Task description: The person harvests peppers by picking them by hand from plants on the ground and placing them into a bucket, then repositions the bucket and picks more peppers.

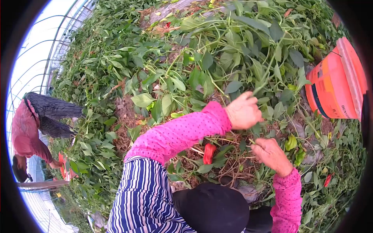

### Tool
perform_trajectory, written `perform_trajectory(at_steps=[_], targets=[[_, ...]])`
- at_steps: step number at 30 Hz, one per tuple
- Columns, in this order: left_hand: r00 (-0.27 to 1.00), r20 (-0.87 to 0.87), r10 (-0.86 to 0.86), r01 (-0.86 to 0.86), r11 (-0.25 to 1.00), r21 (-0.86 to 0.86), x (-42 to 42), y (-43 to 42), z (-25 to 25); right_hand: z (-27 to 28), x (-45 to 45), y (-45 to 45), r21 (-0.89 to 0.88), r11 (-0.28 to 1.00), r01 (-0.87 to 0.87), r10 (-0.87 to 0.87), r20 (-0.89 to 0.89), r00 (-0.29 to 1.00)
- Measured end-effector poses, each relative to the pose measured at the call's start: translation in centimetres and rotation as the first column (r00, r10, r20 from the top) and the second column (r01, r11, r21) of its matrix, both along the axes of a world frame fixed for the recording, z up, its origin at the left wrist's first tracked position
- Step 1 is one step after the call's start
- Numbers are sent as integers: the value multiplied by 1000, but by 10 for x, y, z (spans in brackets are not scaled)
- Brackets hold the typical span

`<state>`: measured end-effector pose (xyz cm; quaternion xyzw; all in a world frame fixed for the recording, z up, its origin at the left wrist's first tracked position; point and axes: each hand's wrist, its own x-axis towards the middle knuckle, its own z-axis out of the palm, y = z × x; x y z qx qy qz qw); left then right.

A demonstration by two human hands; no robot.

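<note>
Green stem (267,79), 1: centre, rising from the clenched left hand (244,111). Right hand (270,154), 1: nearer, pinching 1 short stalk (252,142). Red pepper (209,153), 1: left of right hand. Orange bucket (329,87), 1: right. Stooping co-worker (26,130), 1: far left.

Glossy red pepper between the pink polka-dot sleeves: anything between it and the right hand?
Yes: broad green leaves right beside the red pepper, then dry brown stems toward the right hand. Depth unclear.
</note>
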<state>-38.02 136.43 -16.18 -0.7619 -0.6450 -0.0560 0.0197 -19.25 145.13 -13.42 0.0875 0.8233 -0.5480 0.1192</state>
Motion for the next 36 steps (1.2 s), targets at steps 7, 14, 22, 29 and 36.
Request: perform_trajectory(at_steps=[7,14,22,29,36], targets=[[866,-237,440,-490,843,-224,-124,-81,26,-27,80,0,-220,846,487,-390,369,844],[901,-410,143,-394,664,-635,-71,-124,-22,-53,2,-26,-65,827,558,-550,107,828],[857,-397,330,-516,565,-644,-93,-293,-14,-100,26,-79,147,958,248,-247,-23,969],[816,-180,549,-577,755,-310,-29,-294,34,-113,51,-69,130,749,650,-651,-44,758],[955,-225,193,-286,798,-530,37,-339,-3,-93,65,-69,-166,656,736,-727,126,675]])
